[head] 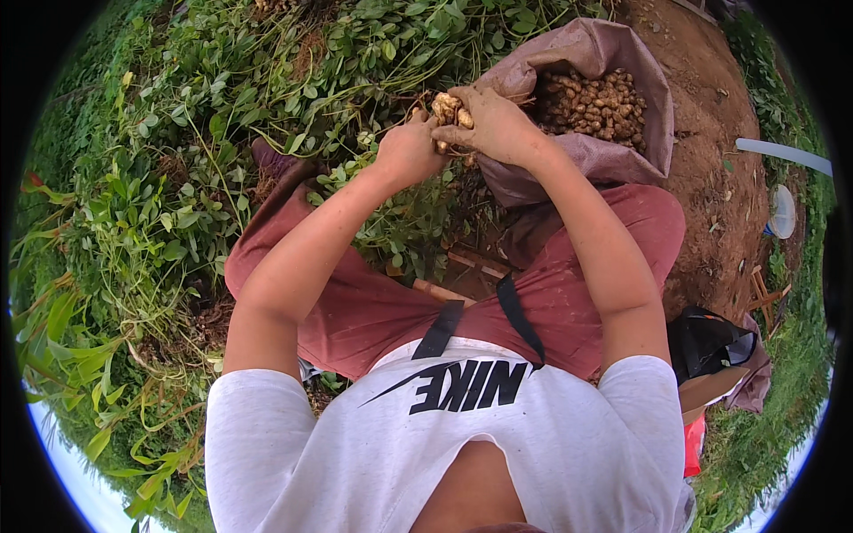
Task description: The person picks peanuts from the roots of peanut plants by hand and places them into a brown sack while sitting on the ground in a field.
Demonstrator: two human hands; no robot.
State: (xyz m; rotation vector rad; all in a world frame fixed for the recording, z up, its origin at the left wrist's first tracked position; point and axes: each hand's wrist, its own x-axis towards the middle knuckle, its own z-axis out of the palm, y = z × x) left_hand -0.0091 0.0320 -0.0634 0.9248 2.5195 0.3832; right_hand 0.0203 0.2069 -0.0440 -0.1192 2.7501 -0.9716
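Note:
A cluster of peanuts in their shells (pixel 448 110) is between my two hands, just left of the sack's mouth. My left hand (pixel 409 148) grips the lower side of the cluster, where the stems are mostly hidden by the fingers. My right hand (pixel 496 125) has its thumb and fingers around the pods from the other side. Close to the right hand, a purplish woven sack (pixel 656 113) stands with its top rolled back. Inside it lies a heap of soil-covered peanuts (pixel 593 106).
Pulled peanut plants (pixel 200 133) with green leaves are piled ahead and to the left. Bare reddish soil (pixel 713 200) runs along the right. A pale tube (pixel 783 154), a clear round container (pixel 782 212) and a black bag (pixel 710 343) are on that side. Low wooden slats (pixel 476 260) show between my legs.

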